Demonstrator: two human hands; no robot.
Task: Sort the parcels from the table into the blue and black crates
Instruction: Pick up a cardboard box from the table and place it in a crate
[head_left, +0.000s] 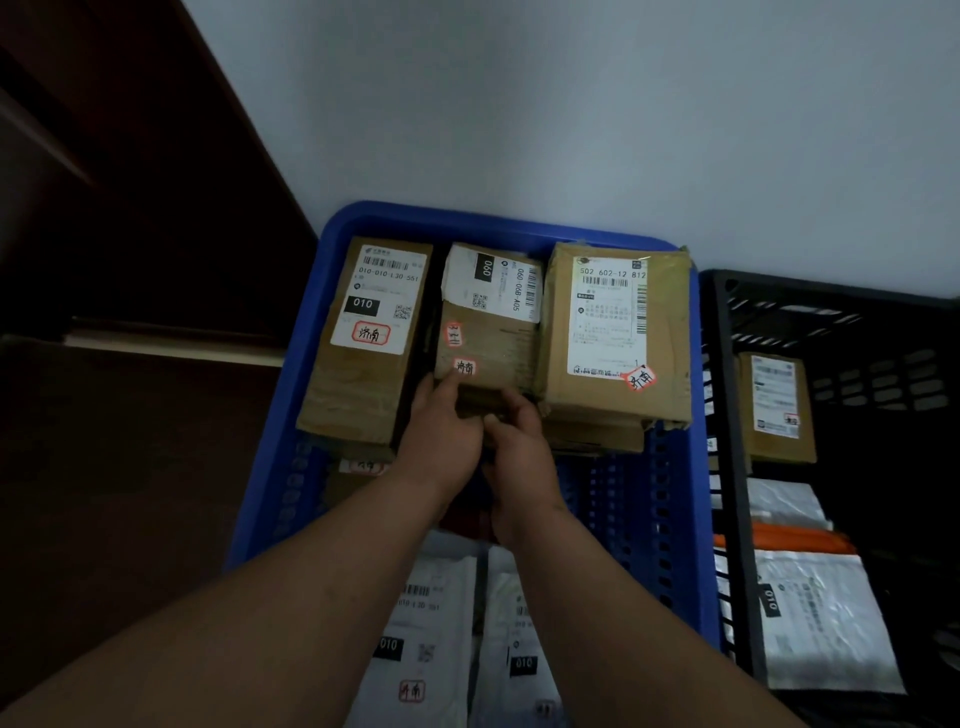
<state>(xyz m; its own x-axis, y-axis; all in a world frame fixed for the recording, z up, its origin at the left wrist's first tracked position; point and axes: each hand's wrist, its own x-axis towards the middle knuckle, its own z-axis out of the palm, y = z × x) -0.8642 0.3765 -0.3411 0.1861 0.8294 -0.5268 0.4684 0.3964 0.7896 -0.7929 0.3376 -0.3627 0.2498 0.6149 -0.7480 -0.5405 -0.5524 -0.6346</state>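
Three boxes (488, 317) in left crate (691, 519), beside right crate (727, 467).

the blue crate (675, 519) in the middle of the frame is moulded plastic, smooth with a slight sheen, its walls pierced with slots. the black crate (727, 415) at the right edge is matt plastic lattice. three boxes (358, 395) across the upper middle are brown cardboard, matt, wrapped in glossy clear tape that wrinkles at the edges, each with a smooth white paper label (382, 301). the mailer bags (431, 623) at the bottom centre are thin plastic film, whitish and creased. a bag (821, 623) at the lower right is shinier, crinkled film. the wall (571, 104) across the top is matt painted plaster. the dark panel (104, 156) at the upper left looks like wood.
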